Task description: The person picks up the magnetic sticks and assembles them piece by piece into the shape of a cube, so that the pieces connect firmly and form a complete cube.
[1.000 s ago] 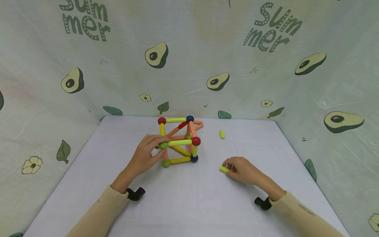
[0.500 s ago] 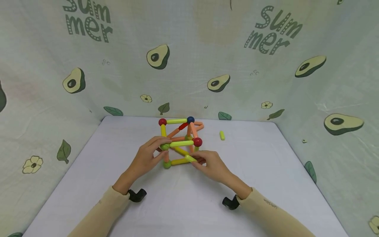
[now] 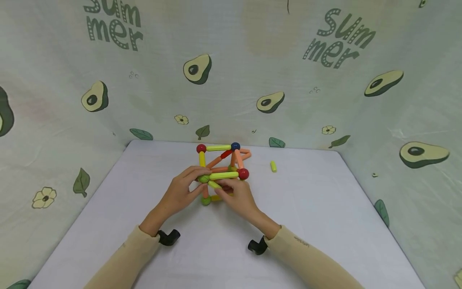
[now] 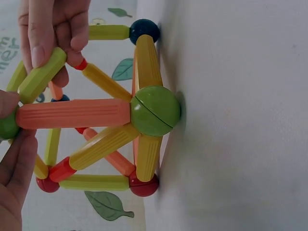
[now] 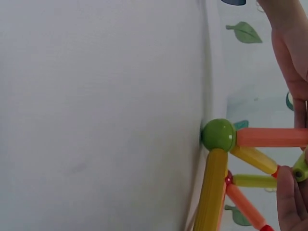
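Observation:
A frame of magnetic rods and balls stands on the table. My left hand [image 3: 180, 188] grips the green ball [image 3: 204, 178] at its upper near-left corner. Between the thumb and fingers of my right hand [image 3: 241, 197] is a short yellow-green magnetic rod [image 4: 42, 77], slanted, one end at or very near that ball; exact contact is hard to tell. From the ball, a salmon rod [image 4: 74, 114] runs down to a lower green ball [image 4: 155, 111]. A long yellow-green rod [image 3: 223, 175] leads to a red ball [image 3: 243, 174]. My right hand hides part of the frame's lower near side.
One loose yellow-green rod [image 3: 273, 166] lies to the right of the frame. Salmon rods [image 3: 246, 154] stick out at its back right. The white table [image 3: 306, 224] ends at a patterned cloth [image 3: 231, 80] behind and at both sides.
My right hand has brought the short yellow-green rod leftward from the table's right part to the frame's upper green ball. My left hand keeps its grip on that ball.

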A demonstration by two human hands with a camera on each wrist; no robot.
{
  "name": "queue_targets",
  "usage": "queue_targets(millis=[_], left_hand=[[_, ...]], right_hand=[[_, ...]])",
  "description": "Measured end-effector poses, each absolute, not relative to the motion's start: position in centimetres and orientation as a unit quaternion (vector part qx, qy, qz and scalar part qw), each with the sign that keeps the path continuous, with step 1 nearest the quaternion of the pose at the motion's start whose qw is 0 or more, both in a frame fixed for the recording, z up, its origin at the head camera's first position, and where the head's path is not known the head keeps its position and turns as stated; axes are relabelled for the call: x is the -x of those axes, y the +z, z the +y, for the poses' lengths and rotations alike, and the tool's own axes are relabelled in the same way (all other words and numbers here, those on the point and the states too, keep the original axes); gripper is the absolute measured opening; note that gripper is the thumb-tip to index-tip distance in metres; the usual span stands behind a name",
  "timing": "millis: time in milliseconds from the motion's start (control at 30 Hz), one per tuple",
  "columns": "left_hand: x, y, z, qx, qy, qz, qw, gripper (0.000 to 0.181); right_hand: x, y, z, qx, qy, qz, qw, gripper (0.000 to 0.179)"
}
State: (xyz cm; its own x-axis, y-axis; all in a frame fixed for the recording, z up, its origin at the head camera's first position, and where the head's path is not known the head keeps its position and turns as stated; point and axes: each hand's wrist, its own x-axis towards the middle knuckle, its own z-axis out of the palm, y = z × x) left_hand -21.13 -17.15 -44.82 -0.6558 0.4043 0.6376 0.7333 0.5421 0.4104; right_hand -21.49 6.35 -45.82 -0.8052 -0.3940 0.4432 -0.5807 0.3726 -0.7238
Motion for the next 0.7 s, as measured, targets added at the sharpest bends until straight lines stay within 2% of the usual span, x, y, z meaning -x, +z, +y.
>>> queue_targets(millis=[167,433,700], left_hand=[[21.3,-44.7,-16.9,0.337,-0.35,-0.843,0.23,0.05],[21.9,-45.0,-16.4,0.326,-0.401,-0.834,0.191,0.045],[21.7,-44.9,-16.1,0.31,-0.415,-0.835,0.187,0.046]], right_hand=[[21.4,-46.1,6.3,-0.283,0.472,-0.827,0.116,0.027],[21.3,-46.2,6.6,-0.281,0.481,-0.824,0.105,0.03],[20.9,-45.7,8.9,-0.298,0.458,-0.834,0.075,0.029]])
